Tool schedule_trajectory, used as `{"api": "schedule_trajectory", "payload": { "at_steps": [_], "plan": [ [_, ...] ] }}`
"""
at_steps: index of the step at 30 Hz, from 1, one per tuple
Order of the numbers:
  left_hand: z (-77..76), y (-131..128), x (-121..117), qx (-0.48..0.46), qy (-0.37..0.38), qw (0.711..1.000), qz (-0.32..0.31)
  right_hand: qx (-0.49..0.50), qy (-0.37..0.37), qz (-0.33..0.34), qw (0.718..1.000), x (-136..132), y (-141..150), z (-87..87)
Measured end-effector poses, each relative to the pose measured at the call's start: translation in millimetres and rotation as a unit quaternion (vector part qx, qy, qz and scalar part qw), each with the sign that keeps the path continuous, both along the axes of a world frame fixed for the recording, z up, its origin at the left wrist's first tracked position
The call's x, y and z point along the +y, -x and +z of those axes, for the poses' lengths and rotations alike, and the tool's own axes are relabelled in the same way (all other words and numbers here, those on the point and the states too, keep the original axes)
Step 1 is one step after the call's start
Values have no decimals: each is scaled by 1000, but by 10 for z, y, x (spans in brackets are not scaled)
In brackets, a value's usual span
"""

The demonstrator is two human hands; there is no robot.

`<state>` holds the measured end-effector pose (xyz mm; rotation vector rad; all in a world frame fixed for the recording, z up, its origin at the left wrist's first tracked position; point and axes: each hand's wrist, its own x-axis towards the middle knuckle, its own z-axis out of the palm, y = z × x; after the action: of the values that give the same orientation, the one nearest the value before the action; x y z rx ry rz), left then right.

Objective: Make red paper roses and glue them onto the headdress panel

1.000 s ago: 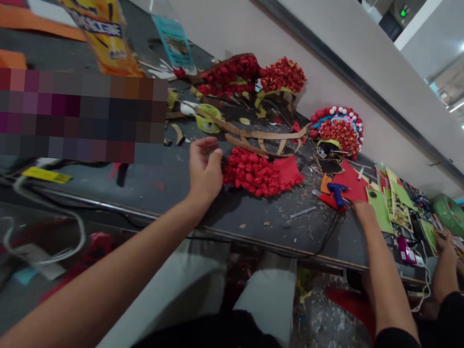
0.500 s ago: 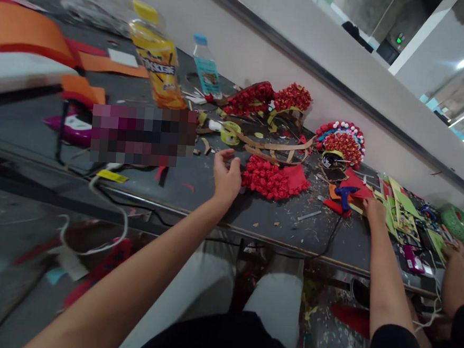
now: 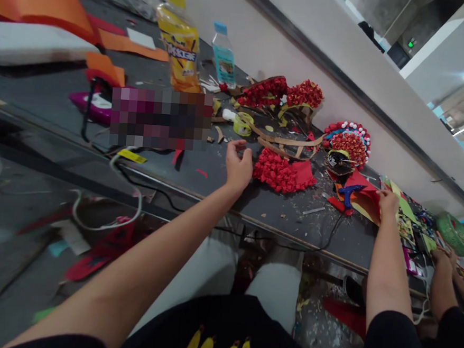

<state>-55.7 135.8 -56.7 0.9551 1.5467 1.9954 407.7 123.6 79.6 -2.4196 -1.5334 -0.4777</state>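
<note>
My left hand (image 3: 238, 166) is above the table's front part, thumb and fingers apart, with nothing in it. Just right of it lies a piece thickly covered in small red crumpled bits (image 3: 277, 172), with a bare red patch at its right end. Farther right, my right hand (image 3: 389, 202) pinches the edge of a red sheet (image 3: 364, 184), which is partly raised and shows orange and yellow pieces by it. A blue glue gun (image 3: 349, 195) lies just left of the sheet, its cord running over the table's front edge.
Behind are red-decorated headpieces (image 3: 263, 91), a yellow tape roll (image 3: 243, 124), a tea bottle (image 3: 180, 54) and a water bottle (image 3: 224, 57). A green basket (image 3: 454, 234) stands right, near another person's hand (image 3: 443, 257). A low wall (image 3: 288, 56) borders the table.
My right hand has taken the red sheet's edge and lifted it, moving slightly right. My left hand keeps its pose beside the red crumpled piece. The whole view has shifted a little.
</note>
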Motion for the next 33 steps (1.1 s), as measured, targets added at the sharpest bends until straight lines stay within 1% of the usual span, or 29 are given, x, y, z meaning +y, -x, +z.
{"api": "schedule_trajectory", "payload": {
  "at_steps": [5,11,19,26,28,30,31,33],
  "plan": [
    [21,-22,8,7,2,1000,10,13,-54,-52,997,-19,45,88],
    [29,-50,42,24,6,1000,17,23,-131,-107,985,-102,125,206],
    [24,-89,69,37,0,999,31,8,-230,-106,967,-125,309,355],
    [3,-101,103,36,-6,998,42,-25,-284,-126,950,-76,333,524],
    [-1,-98,113,32,-4,999,42,-45,-274,-125,952,-28,331,593],
    [2,-91,121,29,3,999,43,-76,-232,-102,964,45,330,645],
    [6,-87,123,30,8,999,43,-96,-197,-75,973,89,331,653],
    [19,-78,122,36,19,998,42,-153,-88,25,984,181,337,618]
  ]
}}
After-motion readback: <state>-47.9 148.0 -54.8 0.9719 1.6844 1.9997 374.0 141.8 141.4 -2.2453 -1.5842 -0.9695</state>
